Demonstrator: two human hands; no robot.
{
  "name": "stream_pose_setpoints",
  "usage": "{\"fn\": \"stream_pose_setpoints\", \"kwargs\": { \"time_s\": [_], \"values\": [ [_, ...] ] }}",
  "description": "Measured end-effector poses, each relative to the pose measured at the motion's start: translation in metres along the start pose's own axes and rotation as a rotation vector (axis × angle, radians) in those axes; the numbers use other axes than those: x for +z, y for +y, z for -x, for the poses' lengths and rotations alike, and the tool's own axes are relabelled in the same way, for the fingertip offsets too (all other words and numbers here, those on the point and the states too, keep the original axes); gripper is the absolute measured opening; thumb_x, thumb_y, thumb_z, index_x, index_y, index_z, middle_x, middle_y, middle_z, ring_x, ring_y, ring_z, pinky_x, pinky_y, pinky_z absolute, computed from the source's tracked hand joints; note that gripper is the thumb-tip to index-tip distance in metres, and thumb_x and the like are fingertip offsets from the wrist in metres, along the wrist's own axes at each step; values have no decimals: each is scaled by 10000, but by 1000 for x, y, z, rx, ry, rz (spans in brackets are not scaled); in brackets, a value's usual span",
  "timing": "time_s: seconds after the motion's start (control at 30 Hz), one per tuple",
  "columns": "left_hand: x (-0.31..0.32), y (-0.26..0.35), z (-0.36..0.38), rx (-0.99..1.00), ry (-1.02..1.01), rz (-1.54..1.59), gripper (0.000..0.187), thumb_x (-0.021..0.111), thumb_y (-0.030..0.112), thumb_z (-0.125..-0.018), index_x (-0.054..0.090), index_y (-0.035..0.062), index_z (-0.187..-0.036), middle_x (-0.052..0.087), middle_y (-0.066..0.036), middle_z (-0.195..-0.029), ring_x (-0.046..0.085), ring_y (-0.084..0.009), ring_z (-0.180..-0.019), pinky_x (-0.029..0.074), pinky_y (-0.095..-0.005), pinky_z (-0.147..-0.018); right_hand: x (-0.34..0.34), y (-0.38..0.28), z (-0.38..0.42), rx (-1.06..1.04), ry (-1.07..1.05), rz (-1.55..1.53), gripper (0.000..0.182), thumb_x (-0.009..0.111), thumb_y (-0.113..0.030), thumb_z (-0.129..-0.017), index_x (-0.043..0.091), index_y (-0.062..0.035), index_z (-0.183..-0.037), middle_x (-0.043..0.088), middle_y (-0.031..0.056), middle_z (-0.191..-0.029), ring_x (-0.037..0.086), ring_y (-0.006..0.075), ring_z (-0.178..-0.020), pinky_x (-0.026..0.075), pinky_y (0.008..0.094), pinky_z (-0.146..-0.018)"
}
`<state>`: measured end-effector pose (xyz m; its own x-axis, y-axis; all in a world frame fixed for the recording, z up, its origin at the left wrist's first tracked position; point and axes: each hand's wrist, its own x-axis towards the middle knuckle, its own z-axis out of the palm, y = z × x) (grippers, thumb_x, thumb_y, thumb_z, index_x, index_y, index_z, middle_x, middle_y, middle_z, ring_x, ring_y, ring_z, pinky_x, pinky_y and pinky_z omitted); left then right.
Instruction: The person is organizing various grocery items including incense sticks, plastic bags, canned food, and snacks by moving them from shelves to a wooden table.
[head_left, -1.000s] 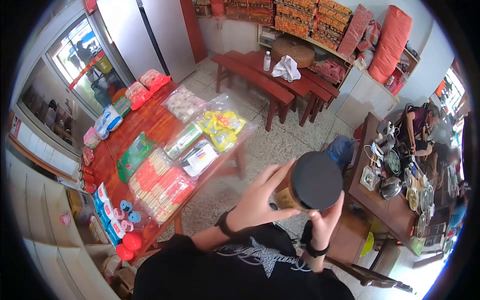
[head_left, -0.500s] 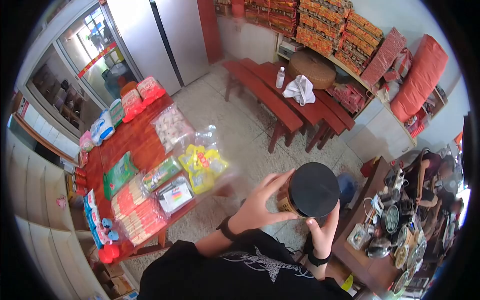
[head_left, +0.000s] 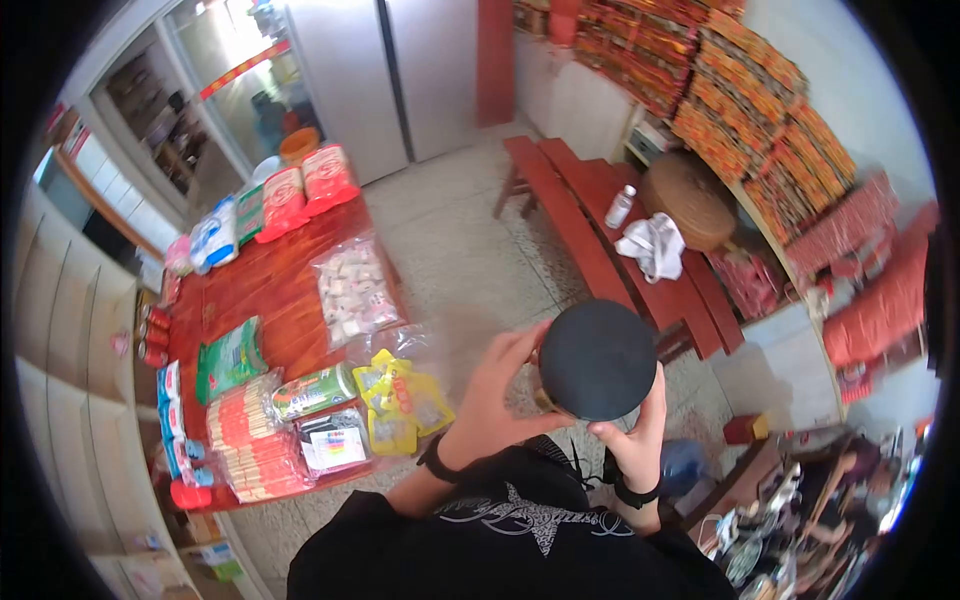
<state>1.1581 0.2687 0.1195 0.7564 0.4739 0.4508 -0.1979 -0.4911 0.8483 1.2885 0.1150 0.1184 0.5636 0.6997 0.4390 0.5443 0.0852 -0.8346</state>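
Between my two hands is a jar with a wide black lid [head_left: 598,360], held up in front of my chest with its lid facing the camera. My left hand [head_left: 495,405] is wrapped round the jar's left side, thumb low near the rim. On the opposite side my right hand [head_left: 640,440] grips it, with the thumb just under the lid's edge. Most of the jar's body is hidden beneath the lid. Each wrist wears a dark band.
To the left, a red wooden table [head_left: 235,310] carries bundled chopsticks [head_left: 255,440], yellow packets [head_left: 395,400], a bag of small wrapped pieces [head_left: 355,290] and a green packet [head_left: 230,360]. Red benches [head_left: 570,220] stand ahead. At lower right is a cluttered table [head_left: 770,520] with people beside it.
The view has turned, so the table and benches sit differently in the frame. Both hands still hold the jar, which appears slightly higher and further left.
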Motion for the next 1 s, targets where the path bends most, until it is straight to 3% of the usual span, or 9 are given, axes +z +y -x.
{"fn": "stream_pose_setpoints", "kwargs": {
  "time_s": [0.27, 0.33, 0.43, 0.57, 0.67, 0.83, 1.0],
  "values": [
    [15, -30, -35, -165, 357, -182, 921, 845, 232, -592, 387, 49, -1370, 503, -122, -1116, 526, -237, -982, 436, -340, -858, 5, 67, -109, -121, -393, -119, 821, 827, -272, -580, 451, 21, -1248, 491, 171, -1214, 481, 316, -1128, 392, 383, -933],
    [23, -32, -53, -222, 409, -254, 933, 850, 222, -585, 382, 53, -1374, 504, -131, -1133, 532, -246, -1003, 443, -351, -875, -3, 76, -138, 50, -528, -171, 825, 819, -301, -597, 441, 21, -1256, 484, 167, -1219, 480, 311, -1128, 387, 384, -937],
    [42, -37, -80, -248, 512, -313, 939, 854, 207, -574, 383, 58, -1374, 499, -139, -1161, 529, -261, -1049, 441, -362, -902, -4, 110, -176, -132, -557, -301, 825, 812, -325, -614, 436, 21, -1261, 487, 155, -1209, 482, 300, -1123, 382, 380, -939],
    [64, -47, -99, -309, 635, -352, 933, 853, 187, -574, 387, 59, -1372, 496, -145, -1179, 523, -272, -1083, 435, -367, -926, -4, 132, -211, -80, -699, -380, 825, 814, -321, -616, 434, 22, -1263, 491, 151, -1201, 484, 289, -1124, 377, 378, -945],
    [76, -50, -103, -366, 747, -359, 925, 850, 188, -578, 389, 58, -1370, 496, -140, -1177, 524, -270, -1086, 439, -360, -918, 5, 141, -230, -155, -814, -380, 811, 819, -322, -616, 443, 19, -1248, 495, 146, -1190, 489, 279, -1121, 379, 374, -941],
    [62, -52, -118, -452, 834, -424, 909, 836, 182, -603, 379, 62, -1380, 489, -136, -1166, 517, -256, -1079, 438, -348, -916, 40, 145, -256, -133, -875, -514, 812, 847, -298, -586, 447, 6, -1225, 501, 124, -1152, 507, 261, -1089, 391, 363, -918],
    [38, -62, -120, -395, 958, -479, 906, 821, 181, -626, 357, 69, -1396, 479, -139, -1166, 517, -249, -1061, 440, -344, -902, 83, 135, -278, -202, -950, -545, 861, 863, -281, -564, 423, 3, -1248, 497, 121, -1162, 503, 248, -1095, 393, 367, -924]
  ]
}}
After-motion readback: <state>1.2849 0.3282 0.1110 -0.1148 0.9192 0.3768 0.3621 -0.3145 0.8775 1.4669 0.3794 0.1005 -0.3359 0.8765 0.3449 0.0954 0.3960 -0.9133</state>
